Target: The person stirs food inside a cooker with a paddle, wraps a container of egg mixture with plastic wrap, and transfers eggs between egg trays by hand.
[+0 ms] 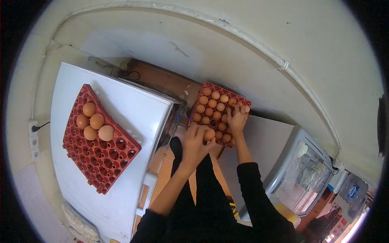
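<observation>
My left hand (194, 146) is closed around a brown egg (209, 134) at the near edge of a red egg tray (195, 106). That tray is filled with several brown eggs (212, 103). Over its right side, my right hand (237, 120) reaches down with bent fingers among the eggs; what sits under the fingertips is hidden. A pale brown egg (246, 109) lies just right of those fingers. To the left, a second red egg tray (97, 162) holds several brown eggs (97, 121) grouped toward its upper part, with many bare cups below them.
The left tray rests on a white appliance top (133, 103) with a handle (150, 180) at its front. Right of the full tray stands a grey-topped appliance (263, 139) with a glass door (304, 172). A pipe (227, 27) runs along the wall behind.
</observation>
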`<state>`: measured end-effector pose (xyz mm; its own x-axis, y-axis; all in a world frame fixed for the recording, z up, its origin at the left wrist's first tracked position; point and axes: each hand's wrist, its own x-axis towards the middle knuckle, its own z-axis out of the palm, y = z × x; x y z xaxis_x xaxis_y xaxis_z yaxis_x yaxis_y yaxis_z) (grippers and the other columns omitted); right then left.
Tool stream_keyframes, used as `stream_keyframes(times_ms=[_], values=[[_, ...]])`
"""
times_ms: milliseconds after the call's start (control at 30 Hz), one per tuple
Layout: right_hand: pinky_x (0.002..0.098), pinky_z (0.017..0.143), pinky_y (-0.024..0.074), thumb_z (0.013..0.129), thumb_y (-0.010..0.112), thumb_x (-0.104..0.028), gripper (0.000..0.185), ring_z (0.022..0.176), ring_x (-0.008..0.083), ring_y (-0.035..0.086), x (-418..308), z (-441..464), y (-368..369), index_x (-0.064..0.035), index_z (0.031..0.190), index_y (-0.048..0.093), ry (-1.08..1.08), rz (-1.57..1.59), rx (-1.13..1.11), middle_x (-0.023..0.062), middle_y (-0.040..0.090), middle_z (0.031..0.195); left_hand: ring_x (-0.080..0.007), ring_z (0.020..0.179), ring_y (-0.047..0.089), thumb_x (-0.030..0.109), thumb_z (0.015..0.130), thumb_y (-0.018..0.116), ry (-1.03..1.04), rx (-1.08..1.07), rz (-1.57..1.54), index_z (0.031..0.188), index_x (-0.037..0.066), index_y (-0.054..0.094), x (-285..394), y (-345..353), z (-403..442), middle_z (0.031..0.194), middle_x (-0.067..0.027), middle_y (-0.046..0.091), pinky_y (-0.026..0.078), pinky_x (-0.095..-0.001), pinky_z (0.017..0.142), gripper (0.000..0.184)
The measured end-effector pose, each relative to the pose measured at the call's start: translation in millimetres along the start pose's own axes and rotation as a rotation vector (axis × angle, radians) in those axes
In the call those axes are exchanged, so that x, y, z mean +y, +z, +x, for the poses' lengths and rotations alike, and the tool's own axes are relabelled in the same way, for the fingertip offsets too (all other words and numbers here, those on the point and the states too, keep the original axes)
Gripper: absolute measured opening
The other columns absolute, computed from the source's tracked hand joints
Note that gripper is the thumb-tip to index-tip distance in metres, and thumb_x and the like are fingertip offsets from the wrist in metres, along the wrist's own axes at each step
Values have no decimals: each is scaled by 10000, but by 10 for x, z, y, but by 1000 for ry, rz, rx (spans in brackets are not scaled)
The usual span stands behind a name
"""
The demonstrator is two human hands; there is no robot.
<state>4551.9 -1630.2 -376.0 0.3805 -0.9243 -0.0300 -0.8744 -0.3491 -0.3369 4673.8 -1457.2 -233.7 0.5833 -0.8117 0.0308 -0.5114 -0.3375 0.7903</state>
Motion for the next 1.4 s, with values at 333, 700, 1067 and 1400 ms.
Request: stream_keyframes(times_ms=[333, 700, 1067, 1400], values=[[359, 782, 474, 842, 635, -184, 246, 903, 268, 561, 92, -272, -593, -42, 1043, 626, -104, 414, 69, 123, 502, 1003, -363, 922, 529, 130, 687, 725, -100, 24, 189, 986, 0, 514, -783, 1546, 94, 962, -179, 515, 442, -465, 784, 388], [345, 817, 450, 857, 575, -83, 147, 882, 257, 573, -1786, -282, -1204, -46, 980, 647, -432, 752, -80, 98, 606, 948, -363, 1137, 441, 201, 792, 607, -56, 71, -33, 1043, -11, 534, -293, 842, -150, 1141, -219, 488, 387, -480, 879, 335], [383, 676, 382, 673, 752, -289, 404, 795, 254, 516, -3845, -1069, -1426, -58, 931, 542, -880, 373, -75, 78, 548, 827, -292, 873, 505, 64, 690, 697, -98, 744, 579, 966, 62, 583, -124, -2403, -745, 926, -83, 563, 361, -397, 792, 298], [288, 665, 409, 729, 745, -212, 290, 782, 142, 575, -3609, -938, -1540, -50, 921, 602, -447, 859, -437, 30, 625, 844, -228, 875, 523, 246, 659, 794, -371, 663, 572, 982, 87, 589, -515, -2832, -220, 866, -26, 617, 380, -379, 790, 414]])
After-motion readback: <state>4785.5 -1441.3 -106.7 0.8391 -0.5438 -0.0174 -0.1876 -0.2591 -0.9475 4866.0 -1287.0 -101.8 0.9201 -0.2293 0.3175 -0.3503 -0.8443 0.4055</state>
